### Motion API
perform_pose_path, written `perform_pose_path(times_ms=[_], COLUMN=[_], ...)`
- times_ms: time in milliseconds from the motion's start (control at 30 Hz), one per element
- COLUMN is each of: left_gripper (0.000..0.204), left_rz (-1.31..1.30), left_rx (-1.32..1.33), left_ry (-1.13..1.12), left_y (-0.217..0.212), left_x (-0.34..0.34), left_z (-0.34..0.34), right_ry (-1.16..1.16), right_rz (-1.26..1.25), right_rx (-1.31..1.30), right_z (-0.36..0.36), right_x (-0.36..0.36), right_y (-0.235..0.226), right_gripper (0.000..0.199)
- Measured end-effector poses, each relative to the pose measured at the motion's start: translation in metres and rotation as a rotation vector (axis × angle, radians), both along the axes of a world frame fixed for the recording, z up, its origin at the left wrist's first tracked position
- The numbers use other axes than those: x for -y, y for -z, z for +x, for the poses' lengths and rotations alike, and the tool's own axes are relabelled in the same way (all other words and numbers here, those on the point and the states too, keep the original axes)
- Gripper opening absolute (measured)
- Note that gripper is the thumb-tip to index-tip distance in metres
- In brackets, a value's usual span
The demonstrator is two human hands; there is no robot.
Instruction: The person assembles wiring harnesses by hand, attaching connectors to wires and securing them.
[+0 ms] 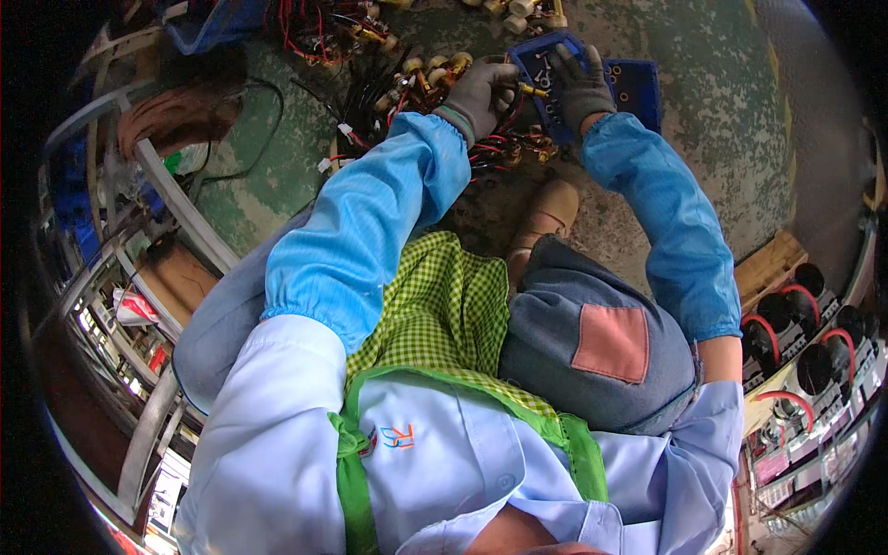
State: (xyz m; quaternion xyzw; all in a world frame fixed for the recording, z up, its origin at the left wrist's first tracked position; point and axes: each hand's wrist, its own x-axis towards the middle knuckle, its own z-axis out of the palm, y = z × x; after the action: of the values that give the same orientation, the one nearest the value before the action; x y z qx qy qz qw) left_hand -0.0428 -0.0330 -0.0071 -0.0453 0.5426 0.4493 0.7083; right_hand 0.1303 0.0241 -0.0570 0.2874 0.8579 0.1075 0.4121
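Both my hands wear grey gloves. My left hand (pixel 474 100) is closed around a part with a brass-coloured tip (pixel 533 91), which points right toward a blue bin. Wires run down just below that hand. My right hand (pixel 581 85) reaches over the blue bin (pixel 525 55), its fingers stretched out and nothing visible in them. Small metal pieces (pixel 546 74) lie inside the bin. Beside it, a second blue bin (pixel 647 76) holds a few brass rings (pixel 619 81). To the left of my left hand lies a heap of brass valves (pixel 416 85) with red and black wires.
More wired parts (pixel 310 37) and a blue crate (pixel 208 28) lie at the far left. A metal rack (pixel 185 208) stands along the left. Black round parts with red bands (pixel 814 365) line the right, near a wooden board (pixel 770 264). My foot (pixel 548 211) is below the bins.
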Motion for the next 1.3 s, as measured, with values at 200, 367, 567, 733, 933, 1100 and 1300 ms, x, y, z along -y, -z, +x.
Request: perform_pose_path(times_ms=[200,367,567,733,933,1100,1300], left_gripper=[0.013,0.015,0.038,0.044,0.028,0.027,0.023], left_rz=[0.0,0.015,0.057,0.214,0.365,0.495,0.482], left_rx=[0.023,0.027,-0.065,-0.054,-0.255,-0.313,-0.206], left_ry=[0.032,0.055,0.102,0.295,0.404,0.539,0.499], left_y=[0.002,0.008,-0.011,-0.003,0.007,-0.005,-0.012], left_x=[-0.002,-0.003,-0.002,-0.013,-0.013,-0.009,-0.003], left_z=[0.002,0.004,0.006,0.017,0.022,0.02,-0.006], right_ry=[0.033,-0.025,0.312,0.891,1.173,1.466,1.613], right_rz=[0.002,-0.045,-0.1,0.033,-0.834,-1.164,-1.141], right_rx=[0.021,-0.023,-0.732,-0.661,-1.593,-1.564,-1.429], right_z=[0.006,0.015,0.054,0.098,0.047,0.037,0.046], right_x=[-0.002,-0.01,-0.016,-0.002,0.021,0.036,0.059], right_y=[0.012,0.003,-0.079,-0.058,-0.054,-0.046,-0.08], right_gripper=[0.05,0.047,0.033,0.037,0.035,0.038,0.037])
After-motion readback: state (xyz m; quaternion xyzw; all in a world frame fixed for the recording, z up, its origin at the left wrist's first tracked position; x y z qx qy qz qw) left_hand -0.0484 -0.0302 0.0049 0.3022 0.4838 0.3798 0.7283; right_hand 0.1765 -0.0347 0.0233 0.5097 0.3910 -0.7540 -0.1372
